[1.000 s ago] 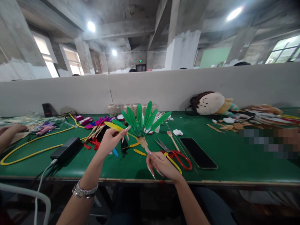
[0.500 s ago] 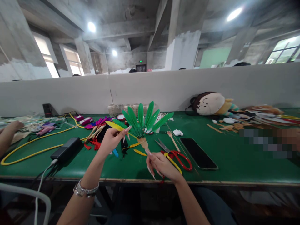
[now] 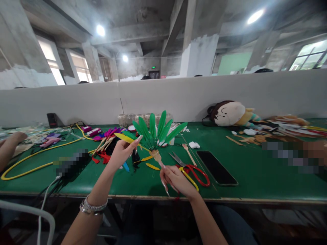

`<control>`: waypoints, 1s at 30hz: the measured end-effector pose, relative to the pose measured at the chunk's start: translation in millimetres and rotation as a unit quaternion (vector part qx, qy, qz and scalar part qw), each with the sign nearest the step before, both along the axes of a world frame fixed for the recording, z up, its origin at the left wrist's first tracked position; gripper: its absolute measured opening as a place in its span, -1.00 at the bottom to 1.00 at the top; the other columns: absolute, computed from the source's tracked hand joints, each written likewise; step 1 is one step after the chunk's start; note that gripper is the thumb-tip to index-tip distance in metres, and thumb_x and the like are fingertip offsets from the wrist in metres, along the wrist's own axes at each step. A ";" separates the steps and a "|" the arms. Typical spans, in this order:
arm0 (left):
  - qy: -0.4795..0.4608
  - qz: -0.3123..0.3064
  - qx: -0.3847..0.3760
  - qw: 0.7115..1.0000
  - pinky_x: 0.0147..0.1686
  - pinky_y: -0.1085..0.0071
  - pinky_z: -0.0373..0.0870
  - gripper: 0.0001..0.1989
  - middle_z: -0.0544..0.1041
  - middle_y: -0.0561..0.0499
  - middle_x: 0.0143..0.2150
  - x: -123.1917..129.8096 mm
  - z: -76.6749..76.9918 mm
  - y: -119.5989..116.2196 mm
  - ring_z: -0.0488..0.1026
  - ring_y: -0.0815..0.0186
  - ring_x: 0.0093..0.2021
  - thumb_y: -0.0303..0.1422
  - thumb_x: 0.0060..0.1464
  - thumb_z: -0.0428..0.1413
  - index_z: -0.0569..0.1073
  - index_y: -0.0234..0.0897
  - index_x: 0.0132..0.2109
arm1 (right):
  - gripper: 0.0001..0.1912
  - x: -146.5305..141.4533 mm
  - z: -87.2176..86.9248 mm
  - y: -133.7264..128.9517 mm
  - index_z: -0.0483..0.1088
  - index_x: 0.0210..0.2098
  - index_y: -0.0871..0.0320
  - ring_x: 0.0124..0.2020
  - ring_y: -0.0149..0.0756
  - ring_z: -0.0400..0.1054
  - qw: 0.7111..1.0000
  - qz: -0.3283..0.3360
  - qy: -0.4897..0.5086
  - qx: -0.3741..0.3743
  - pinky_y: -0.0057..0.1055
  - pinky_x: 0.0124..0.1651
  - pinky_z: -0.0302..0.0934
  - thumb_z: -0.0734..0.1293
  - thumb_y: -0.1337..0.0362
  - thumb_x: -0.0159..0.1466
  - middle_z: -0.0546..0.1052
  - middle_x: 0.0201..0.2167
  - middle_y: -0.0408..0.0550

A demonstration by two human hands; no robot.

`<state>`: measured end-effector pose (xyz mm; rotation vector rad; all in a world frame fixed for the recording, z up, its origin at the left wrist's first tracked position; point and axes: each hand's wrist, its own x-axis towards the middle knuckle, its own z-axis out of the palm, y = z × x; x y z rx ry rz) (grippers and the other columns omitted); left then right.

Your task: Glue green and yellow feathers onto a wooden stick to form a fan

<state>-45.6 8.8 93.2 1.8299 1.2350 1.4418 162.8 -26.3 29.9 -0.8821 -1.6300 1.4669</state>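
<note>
A fan of several green feathers (image 3: 161,127) rises from a pale wooden piece (image 3: 156,156) above the table's front half. My right hand (image 3: 176,178) is closed on the lower end of that piece. In my left hand (image 3: 122,149), to the left of the fan, a yellow feather (image 3: 123,137) is pinched between thumb and fingers, its tip pointing up and left. Loose yellow feathers (image 3: 152,166) lie on the green table beneath. Right of my right hand are red-handled scissors (image 3: 196,173) with a yellow-handled tool (image 3: 189,178) beside them.
A phone (image 3: 217,168) and a white earbud case (image 3: 194,145) lie to the right. Glass jars (image 3: 122,119) and a plush doll (image 3: 230,114) stand or lie near the white partition (image 3: 153,97). Colourful feathers, a yellow cable (image 3: 33,156) and another person's hand (image 3: 15,139) are left.
My left hand and the yellow feather have shifted very slightly left. The green fan has tilted a little to the left. My right hand keeps its hold.
</note>
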 end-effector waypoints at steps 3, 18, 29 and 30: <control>-0.022 -0.004 0.010 1.000 -0.72 0.57 0.00 -0.61 0.18 0.14 -0.74 0.3 0.4 -0.8 0.08 0.54 -0.70 -0.13 -0.06 0.08 0.28 -0.33 -0.64 | -0.47 0.2 -1.3 0.8 0.27 -0.64 0.22 -0.86 -0.59 -0.04 1.000 -0.001 0.009 0.003 -0.59 -0.76 -0.15 0.13 -0.12 0.16 0.11 -0.89 -0.32; -0.050 0.016 0.009 0.999 -0.71 0.56 -0.03 -0.68 0.21 0.15 -0.72 5.0 3.5 -4.6 0.09 0.54 -0.70 -0.17 -0.12 0.14 0.33 -0.33 -0.60 | -0.46 -0.5 -2.0 1.6 0.25 -0.64 0.22 -0.86 -0.60 -0.04 1.000 0.002 0.002 0.001 -0.60 -0.77 -0.16 0.13 -0.14 0.14 0.14 -0.86 -0.31; -0.060 0.013 0.007 0.998 -0.72 0.57 0.00 -0.66 0.22 0.16 -0.73 6.1 5.3 -4.9 0.11 0.54 -0.71 -0.15 -0.12 0.14 0.30 -0.33 -0.60 | -0.47 -0.5 -3.2 1.9 0.24 -0.63 0.22 -0.84 -0.61 -0.03 1.000 0.006 0.005 -0.005 -0.60 -0.77 -0.17 0.15 -0.14 0.12 0.19 -0.82 -0.29; -0.059 0.012 0.010 0.998 -0.72 0.57 0.00 -0.65 0.22 0.16 -0.73 6.5 5.4 -4.9 0.11 0.54 -0.71 -0.15 -0.11 0.13 0.29 -0.33 -0.60 | -0.47 -0.3 -3.3 2.0 0.24 -0.62 0.22 -0.84 -0.61 -0.02 1.000 0.006 0.001 -0.007 -0.60 -0.78 -0.19 0.15 -0.15 0.12 0.20 -0.81 -0.28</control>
